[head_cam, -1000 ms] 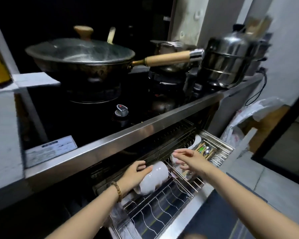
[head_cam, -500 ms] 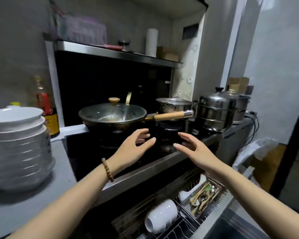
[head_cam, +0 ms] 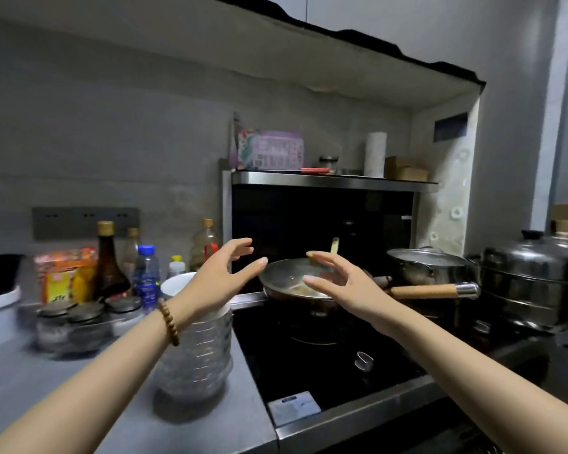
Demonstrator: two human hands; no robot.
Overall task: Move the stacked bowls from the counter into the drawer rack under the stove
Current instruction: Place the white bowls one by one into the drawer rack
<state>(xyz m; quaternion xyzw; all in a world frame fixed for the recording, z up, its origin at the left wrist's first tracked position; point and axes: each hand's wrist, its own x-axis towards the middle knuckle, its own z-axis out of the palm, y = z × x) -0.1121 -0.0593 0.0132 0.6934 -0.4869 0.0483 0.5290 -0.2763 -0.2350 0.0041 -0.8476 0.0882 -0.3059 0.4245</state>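
— Two hands hang in the air, palms facing each other and well apart. What does the left hand (head_cam: 222, 279) hold?

— Nothing; its fingers are spread and curled above the stacked bowls (head_cam: 195, 348), which stand on the grey counter (head_cam: 23, 381) just left of the stove (head_cam: 312, 365). The forearm with the bead bracelet (head_cam: 169, 322) crosses in front of the stack.

— And to the right?

— The right hand (head_cam: 345, 283) is likewise spread and empty, raised in front of the lidded wok (head_cam: 295, 283). Far right stands a steel steamer pot (head_cam: 535, 283). The drawer rack is out of view.
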